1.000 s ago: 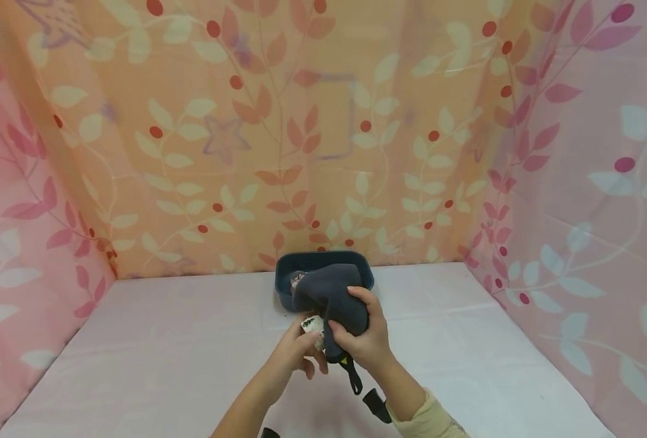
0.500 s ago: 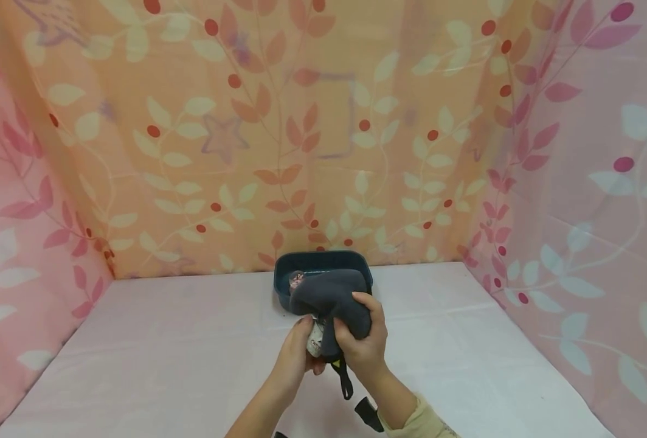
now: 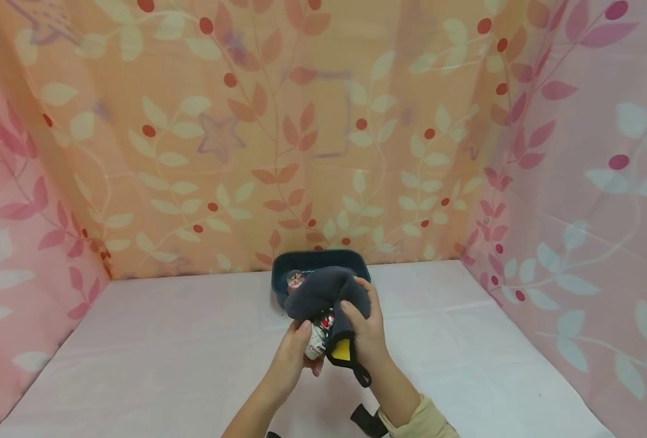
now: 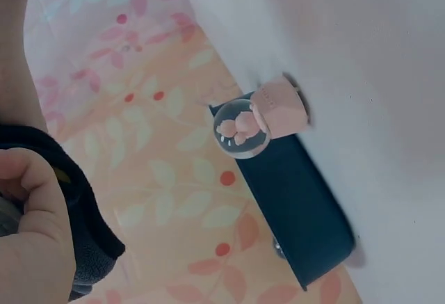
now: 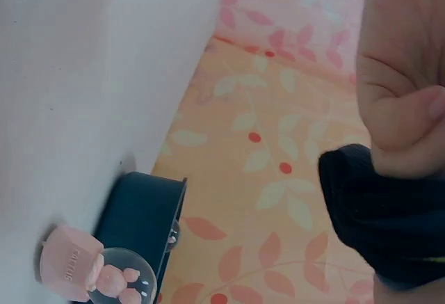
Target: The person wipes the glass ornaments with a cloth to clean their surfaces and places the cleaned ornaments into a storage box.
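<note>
In the head view, this side of the blue tub, my left hand pinches the patterned object; the grey cloth my right hand grips has just turned, leaving the object more exposed. My left-wrist view puts the pink globe just beside the tub; the right's agrees.

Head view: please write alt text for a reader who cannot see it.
A person's right grip holds a dark cloth; the left grip, a white patterned object at its edge. Beyond, a bin stands on a pale table before a floral curtain.
</note>
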Demonstrator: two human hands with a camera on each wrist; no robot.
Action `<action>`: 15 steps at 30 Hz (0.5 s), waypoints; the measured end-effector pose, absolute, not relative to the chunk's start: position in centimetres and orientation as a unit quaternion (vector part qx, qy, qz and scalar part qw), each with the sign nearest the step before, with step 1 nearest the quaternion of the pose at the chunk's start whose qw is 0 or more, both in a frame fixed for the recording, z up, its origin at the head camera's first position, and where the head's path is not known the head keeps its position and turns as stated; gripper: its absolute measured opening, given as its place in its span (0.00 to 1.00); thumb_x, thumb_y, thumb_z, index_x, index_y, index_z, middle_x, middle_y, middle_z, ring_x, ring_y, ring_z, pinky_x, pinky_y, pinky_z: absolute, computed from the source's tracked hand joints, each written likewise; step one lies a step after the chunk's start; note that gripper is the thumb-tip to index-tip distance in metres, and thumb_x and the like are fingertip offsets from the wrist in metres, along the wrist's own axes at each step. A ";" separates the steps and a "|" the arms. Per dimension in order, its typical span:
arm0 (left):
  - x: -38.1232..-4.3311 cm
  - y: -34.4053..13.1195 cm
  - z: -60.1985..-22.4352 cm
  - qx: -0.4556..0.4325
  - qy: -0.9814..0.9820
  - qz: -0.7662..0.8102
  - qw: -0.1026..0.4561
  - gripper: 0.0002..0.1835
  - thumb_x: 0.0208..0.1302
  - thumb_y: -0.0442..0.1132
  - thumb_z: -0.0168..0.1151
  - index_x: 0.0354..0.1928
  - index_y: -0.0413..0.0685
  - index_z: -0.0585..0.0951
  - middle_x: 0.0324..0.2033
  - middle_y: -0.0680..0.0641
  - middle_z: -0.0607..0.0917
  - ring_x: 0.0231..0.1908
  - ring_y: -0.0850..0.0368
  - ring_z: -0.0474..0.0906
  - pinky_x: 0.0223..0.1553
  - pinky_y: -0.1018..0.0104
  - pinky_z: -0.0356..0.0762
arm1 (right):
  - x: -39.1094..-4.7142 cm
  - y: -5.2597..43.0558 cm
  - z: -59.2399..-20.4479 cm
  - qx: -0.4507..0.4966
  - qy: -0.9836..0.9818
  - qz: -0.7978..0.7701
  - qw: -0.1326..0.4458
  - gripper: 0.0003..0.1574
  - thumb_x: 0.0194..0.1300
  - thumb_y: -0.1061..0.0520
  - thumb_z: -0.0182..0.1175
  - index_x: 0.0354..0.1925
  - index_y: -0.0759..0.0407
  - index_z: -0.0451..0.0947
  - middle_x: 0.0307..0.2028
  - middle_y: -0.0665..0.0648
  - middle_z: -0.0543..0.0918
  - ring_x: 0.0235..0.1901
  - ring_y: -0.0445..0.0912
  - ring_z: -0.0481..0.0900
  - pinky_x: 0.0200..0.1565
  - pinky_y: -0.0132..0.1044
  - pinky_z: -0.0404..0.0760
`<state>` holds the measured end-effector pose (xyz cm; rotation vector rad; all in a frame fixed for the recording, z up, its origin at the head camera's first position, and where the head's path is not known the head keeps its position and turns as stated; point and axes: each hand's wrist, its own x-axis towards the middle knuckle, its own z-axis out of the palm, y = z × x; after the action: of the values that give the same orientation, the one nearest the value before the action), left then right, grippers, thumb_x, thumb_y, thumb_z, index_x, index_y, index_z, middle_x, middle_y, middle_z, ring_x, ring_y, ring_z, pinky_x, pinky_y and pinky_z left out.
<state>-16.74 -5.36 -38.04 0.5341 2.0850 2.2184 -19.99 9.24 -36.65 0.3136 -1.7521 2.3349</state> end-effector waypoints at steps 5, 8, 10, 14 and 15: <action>-16.6 -5.1 -38.5 0.180 0.679 0.712 -0.018 0.19 0.76 0.41 0.38 0.54 0.29 0.61 0.27 0.47 0.73 0.21 0.62 0.70 0.24 0.71 0.73 | -19.9 9.7 -35.8 0.049 -0.586 0.809 0.024 0.31 0.69 0.58 0.54 0.66 0.56 0.58 0.57 0.59 0.70 0.47 0.45 0.75 0.49 0.35 0.76; -16.5 -4.9 -38.6 0.154 0.698 0.697 -0.056 0.15 0.76 0.39 0.43 0.52 0.32 0.63 0.25 0.48 0.73 0.21 0.62 0.71 0.25 0.70 0.73 | -19.7 10.2 -35.6 0.030 -0.548 0.836 0.016 0.30 0.70 0.58 0.52 0.67 0.57 0.56 0.56 0.56 0.71 0.45 0.42 0.77 0.48 0.32 0.77; -16.5 -4.9 -38.5 0.136 0.721 0.675 -0.083 0.13 0.75 0.39 0.47 0.51 0.35 0.64 0.25 0.49 0.72 0.21 0.62 0.70 0.24 0.70 0.72 | -19.6 10.4 -35.7 0.049 -0.539 0.840 0.044 0.30 0.71 0.58 0.51 0.67 0.56 0.55 0.57 0.56 0.70 0.46 0.42 0.77 0.47 0.31 0.77; -16.5 -4.9 -38.3 0.128 0.764 0.621 -0.117 0.14 0.75 0.42 0.49 0.51 0.38 0.65 0.24 0.49 0.72 0.21 0.62 0.69 0.23 0.70 0.71 | -19.2 10.3 -36.7 0.185 -0.585 0.780 0.122 0.29 0.67 0.65 0.51 0.64 0.57 0.58 0.56 0.63 0.67 0.43 0.45 0.78 0.41 0.34 0.80; -16.5 -5.0 -38.2 0.133 0.772 0.610 -0.123 0.14 0.76 0.43 0.47 0.51 0.39 0.65 0.25 0.50 0.72 0.21 0.62 0.69 0.23 0.70 0.71 | -19.1 10.1 -37.0 0.232 -0.608 0.747 0.139 0.30 0.66 0.66 0.53 0.64 0.57 0.58 0.56 0.65 0.66 0.42 0.45 0.77 0.39 0.36 0.81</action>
<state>-16.51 -4.96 -38.24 0.4541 2.6347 2.0807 -19.11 10.10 -36.98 0.6702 -1.7569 2.1578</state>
